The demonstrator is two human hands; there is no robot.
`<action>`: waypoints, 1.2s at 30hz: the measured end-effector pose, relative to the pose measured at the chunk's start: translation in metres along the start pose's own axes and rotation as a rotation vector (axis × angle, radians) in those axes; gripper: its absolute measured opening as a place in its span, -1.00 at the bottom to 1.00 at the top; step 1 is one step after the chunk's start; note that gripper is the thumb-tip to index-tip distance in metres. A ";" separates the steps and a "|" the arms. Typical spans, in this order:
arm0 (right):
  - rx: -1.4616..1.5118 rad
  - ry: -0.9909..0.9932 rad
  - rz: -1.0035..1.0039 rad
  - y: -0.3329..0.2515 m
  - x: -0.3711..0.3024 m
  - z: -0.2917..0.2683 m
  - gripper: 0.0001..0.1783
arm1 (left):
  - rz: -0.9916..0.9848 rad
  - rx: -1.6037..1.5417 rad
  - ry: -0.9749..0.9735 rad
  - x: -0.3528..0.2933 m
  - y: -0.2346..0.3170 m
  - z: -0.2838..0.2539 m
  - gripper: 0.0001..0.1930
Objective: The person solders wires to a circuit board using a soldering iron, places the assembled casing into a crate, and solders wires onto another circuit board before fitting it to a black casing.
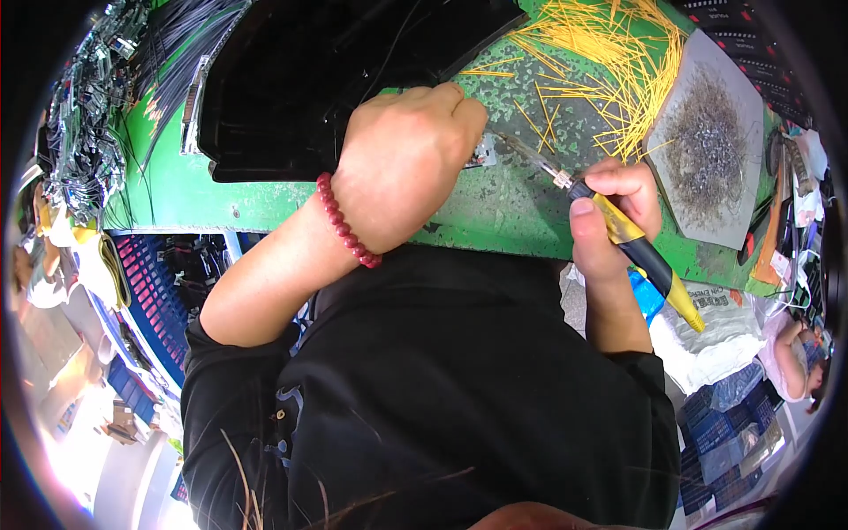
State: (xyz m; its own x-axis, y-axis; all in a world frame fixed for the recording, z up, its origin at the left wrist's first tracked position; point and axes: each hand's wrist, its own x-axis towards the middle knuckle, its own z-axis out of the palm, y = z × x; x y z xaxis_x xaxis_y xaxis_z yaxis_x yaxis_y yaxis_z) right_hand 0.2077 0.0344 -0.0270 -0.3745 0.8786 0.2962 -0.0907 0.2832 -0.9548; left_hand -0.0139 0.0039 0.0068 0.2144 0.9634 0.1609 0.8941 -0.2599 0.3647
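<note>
My right hand [616,212] grips a soldering iron [652,265] by its yellow and black handle. The iron's thin metal tip points up and left, toward the fingers of my left hand [411,163]. That hand is closed with its back to me, and its fingertips are hidden. Beside its knuckles a small part with a silvery surface [482,152] peeks out, close to the iron's tip. Whether my left fingers hold this part cannot be made out. Behind and left of the left hand lies a large black tray [274,97], with a thin dark wire running over it.
Loose yellow wires [649,79] spread over the green worktable [521,216] at the far right. Near them lies a grey slab [738,208] covered with dark solder crumbs. Black wires [181,53] and a heap of wired parts [79,132] occupy the left. A blue crate [155,291] stands below.
</note>
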 end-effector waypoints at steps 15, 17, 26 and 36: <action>0.032 0.041 0.069 -0.010 -0.007 -0.008 -0.66 | -0.046 -0.024 -0.045 0.003 0.004 -0.005 -0.82; 0.008 0.039 0.055 -0.008 -0.006 -0.009 -0.66 | -0.039 -0.021 -0.044 0.003 0.003 -0.004 -0.81; -0.009 0.050 0.090 -0.013 -0.003 -0.007 -0.65 | -0.026 -0.023 -0.045 0.005 0.002 -0.004 -0.81; -0.055 0.028 0.074 -0.013 -0.001 -0.007 -0.69 | -0.027 0.032 -0.032 0.002 0.004 -0.001 -0.79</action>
State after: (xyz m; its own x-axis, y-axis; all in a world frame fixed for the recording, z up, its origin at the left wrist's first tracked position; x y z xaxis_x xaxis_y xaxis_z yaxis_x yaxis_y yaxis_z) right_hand 0.2156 0.0320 -0.0150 -0.3527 0.9080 0.2262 -0.0123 0.2373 -0.9714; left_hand -0.0106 0.0045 0.0099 0.2025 0.9717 0.1216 0.9117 -0.2324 0.3389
